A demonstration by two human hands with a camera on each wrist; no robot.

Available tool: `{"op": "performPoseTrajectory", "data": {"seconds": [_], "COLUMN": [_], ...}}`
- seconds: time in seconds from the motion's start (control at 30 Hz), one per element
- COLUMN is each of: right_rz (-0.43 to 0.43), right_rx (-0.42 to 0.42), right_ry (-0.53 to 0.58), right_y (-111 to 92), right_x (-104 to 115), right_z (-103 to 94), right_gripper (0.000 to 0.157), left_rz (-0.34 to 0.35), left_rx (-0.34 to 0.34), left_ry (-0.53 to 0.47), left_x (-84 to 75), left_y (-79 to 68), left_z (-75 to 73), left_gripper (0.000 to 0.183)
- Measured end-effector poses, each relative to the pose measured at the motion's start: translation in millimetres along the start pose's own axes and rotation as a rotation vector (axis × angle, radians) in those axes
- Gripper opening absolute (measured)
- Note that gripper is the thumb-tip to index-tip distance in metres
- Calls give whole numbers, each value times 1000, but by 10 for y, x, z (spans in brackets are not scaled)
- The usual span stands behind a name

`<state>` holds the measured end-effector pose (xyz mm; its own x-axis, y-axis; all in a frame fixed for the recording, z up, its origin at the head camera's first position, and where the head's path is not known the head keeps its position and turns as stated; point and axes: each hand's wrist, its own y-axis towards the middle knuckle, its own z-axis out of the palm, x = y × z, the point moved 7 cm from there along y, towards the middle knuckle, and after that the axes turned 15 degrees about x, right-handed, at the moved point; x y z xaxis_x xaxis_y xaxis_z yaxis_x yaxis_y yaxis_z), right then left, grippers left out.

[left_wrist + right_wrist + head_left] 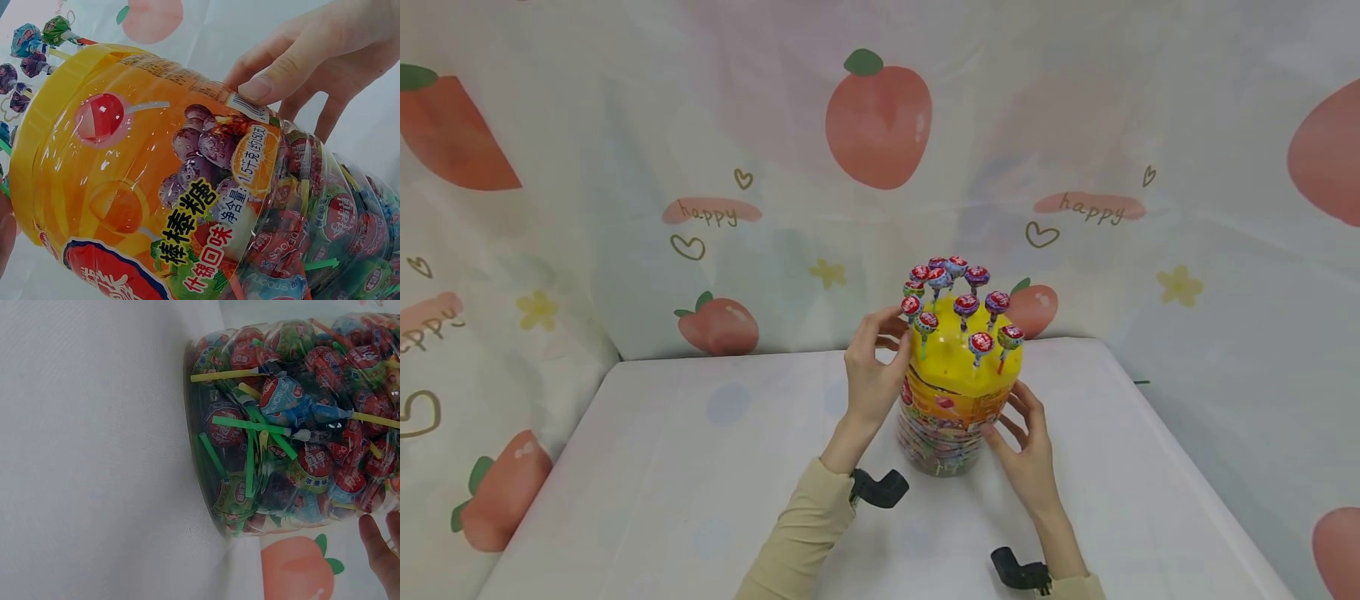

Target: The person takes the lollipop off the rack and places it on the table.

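A large clear plastic jar of lollipops [942, 446] stands on the table, with a fruit-printed orange label [144, 144] and a yellow lid [958, 367]. Several wrapped lollipops [966, 307] stick up from the lid by their sticks. My left hand [876, 367] curls round the lid's left side, thumb and fingers near the lollipops there; only a fingertip shows in the left wrist view. Lower on the jar's right side, my right hand [1026, 450] holds it, the thumb on the label and the other fingers behind. More lollipops [284, 400] fill the jar's lower part.
A white cloth covers the table [700, 467], whose back edge meets a hanging curtain [775, 125] printed with peaches, hearts and flowers. Each wrist carries a black camera mount [880, 488].
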<state>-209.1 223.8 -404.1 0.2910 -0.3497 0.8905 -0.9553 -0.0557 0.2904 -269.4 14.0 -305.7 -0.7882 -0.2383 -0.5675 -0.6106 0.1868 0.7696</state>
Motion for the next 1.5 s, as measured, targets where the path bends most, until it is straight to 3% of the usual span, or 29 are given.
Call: {"op": "performPoseTrajectory", "data": {"seconds": [1.5], "right_rz": [1], "right_rx": [1], "right_ry": [26], "right_y": [7], "right_x": [3], "right_z": [0], "right_gripper": [71], "left_rz": [-42], "left_rx": [-27], "left_ry": [-26], "left_x": [56], "left_y": [1], "left_z": [15], "left_gripper": [27]}}
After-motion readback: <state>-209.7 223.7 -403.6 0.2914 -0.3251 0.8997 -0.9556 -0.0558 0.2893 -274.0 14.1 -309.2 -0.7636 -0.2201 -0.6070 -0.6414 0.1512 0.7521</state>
